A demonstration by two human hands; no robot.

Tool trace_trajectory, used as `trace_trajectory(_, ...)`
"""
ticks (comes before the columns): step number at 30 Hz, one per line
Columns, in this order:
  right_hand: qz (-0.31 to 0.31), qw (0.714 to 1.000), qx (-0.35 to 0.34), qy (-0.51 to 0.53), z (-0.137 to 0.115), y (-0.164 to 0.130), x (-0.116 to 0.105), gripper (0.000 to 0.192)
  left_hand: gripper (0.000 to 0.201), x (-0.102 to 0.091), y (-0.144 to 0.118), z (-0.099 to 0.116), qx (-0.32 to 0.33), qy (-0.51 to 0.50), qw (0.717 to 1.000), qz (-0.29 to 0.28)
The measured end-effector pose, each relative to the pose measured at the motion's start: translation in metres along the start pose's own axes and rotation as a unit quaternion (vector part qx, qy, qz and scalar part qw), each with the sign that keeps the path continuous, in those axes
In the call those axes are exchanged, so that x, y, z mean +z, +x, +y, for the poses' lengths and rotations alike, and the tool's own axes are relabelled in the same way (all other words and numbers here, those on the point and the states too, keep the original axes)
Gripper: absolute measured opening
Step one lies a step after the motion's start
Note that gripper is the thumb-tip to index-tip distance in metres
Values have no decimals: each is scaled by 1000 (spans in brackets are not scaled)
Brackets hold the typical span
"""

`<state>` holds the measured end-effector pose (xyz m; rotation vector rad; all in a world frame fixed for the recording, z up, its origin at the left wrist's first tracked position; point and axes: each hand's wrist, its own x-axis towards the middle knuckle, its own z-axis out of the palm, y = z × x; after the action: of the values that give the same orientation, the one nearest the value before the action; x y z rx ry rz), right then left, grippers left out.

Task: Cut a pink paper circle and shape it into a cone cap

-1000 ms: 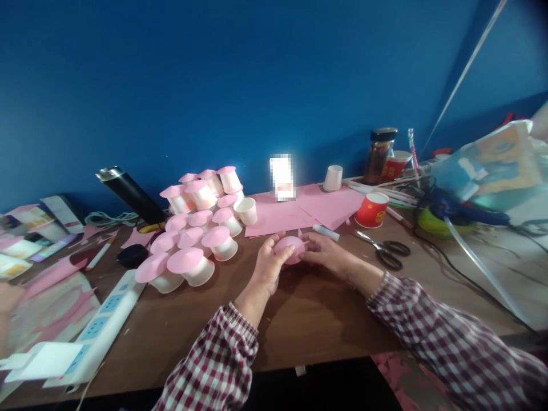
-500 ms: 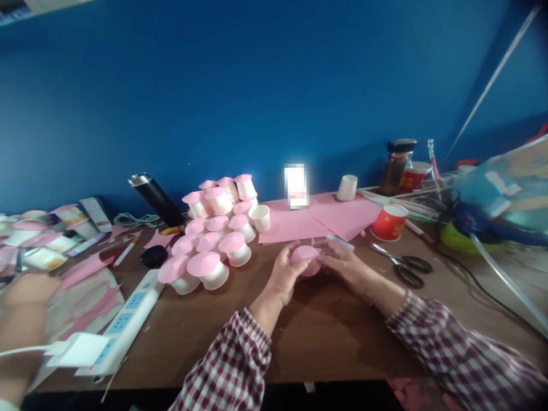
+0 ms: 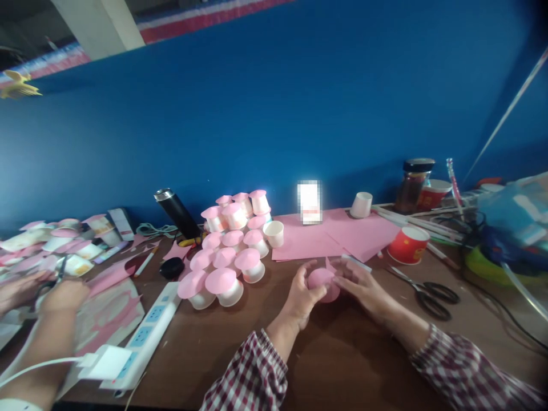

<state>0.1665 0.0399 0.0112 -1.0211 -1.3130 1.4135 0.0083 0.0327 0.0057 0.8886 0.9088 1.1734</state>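
While both hands press around the pink-topped cup (image 3: 323, 283) on the table (image 3: 342, 365), left hand (image 3: 305, 294) cupping its side and right hand (image 3: 362, 285) pinching the paper edge, even pressure should seat the top flat; finished cups (image 3: 226, 257) stand beyond, scissors (image 3: 432, 294) to the right.

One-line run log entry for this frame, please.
left hand: holds pink-topped cup | right hand: on same cup | nearby: finished cups, scissors

— What can't be made out?
— The label on the white card (image 3: 309, 201) is blurred out, and the pink-topped cup (image 3: 324, 283) is mostly hidden behind the left hand (image 3: 302, 294) and right hand (image 3: 363, 286).
— And at the left edge?
— A co-worker's arm (image 3: 45, 325), cut off and blurred.
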Motion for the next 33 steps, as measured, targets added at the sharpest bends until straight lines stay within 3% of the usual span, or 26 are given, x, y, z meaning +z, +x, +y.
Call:
trace_trajectory(7,18,999,24,24,-2,0,1,44,61,1,-2,6,-19,21,1000,-5)
trace_trajectory(19,-8,1000,-18,-24,0,1,1,40,61,1,-1,2,19,28,999,5)
trace_trajectory(33,10,999,-10,43,-2,0,4,41,61,-1,-2,4,11,28,999,-18)
